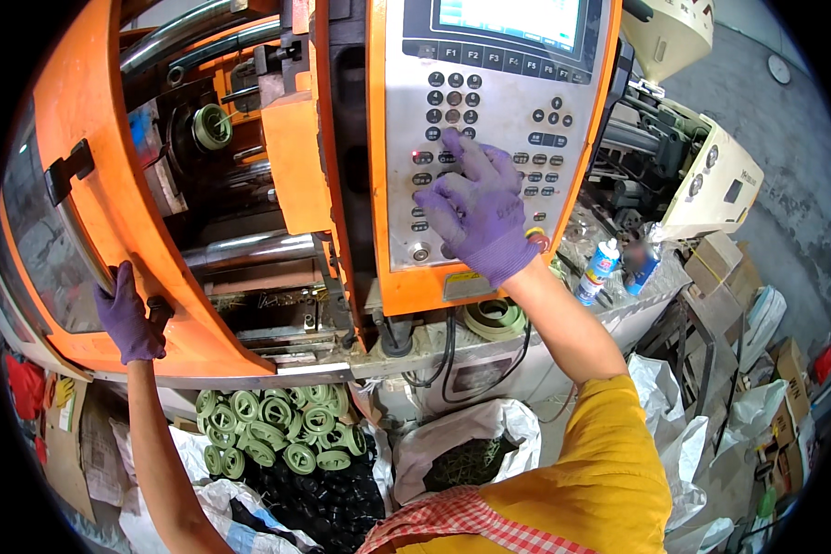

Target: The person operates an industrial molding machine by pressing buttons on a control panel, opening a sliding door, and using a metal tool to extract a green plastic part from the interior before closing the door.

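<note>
My left hand, in a purple glove, is closed around the lower end of the bar handle on the orange sliding door. My right hand, gloved alike, reaches over the grey control panel. Its fingers are apart, with the forefinger stretched to the keys below the number pad; whether it presses one cannot be made out. A lit screen tops the panel. Past the door's edge, a light green ring-shaped part sits inside the machine among the steel bars.
Below the machine, several green rings lie piled over black pieces. A white sack holds greenish scraps. On the right ledge stand a blue-and-white bottle and a blue can. Another green ring rests under the panel.
</note>
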A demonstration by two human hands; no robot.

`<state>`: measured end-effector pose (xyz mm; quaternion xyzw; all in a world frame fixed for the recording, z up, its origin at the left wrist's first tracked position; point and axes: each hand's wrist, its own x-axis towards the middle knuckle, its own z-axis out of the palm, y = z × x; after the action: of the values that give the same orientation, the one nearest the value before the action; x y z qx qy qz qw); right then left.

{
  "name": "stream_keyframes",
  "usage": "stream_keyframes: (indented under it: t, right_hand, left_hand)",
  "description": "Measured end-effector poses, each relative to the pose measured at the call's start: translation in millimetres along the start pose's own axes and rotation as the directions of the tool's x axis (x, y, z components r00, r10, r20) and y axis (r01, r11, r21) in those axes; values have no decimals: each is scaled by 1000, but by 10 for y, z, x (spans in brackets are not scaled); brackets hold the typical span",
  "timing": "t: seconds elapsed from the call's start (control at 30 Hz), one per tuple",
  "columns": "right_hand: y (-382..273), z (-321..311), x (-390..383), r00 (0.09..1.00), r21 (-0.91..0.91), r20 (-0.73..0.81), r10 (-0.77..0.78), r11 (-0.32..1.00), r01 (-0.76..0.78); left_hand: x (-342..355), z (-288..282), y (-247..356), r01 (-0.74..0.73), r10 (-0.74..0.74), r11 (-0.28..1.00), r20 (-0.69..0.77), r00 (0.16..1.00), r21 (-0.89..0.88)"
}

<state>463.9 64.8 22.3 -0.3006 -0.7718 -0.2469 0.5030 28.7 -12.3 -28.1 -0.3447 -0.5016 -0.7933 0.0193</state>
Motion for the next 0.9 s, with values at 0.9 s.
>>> stream_keyframes:
  t: [0.9]
  right_hand:
    - [60,-7,48,999,-26,-45,-17,1000,16]
  left_hand:
    - [30,-40,-57,-29,29,1000,46,999,0]
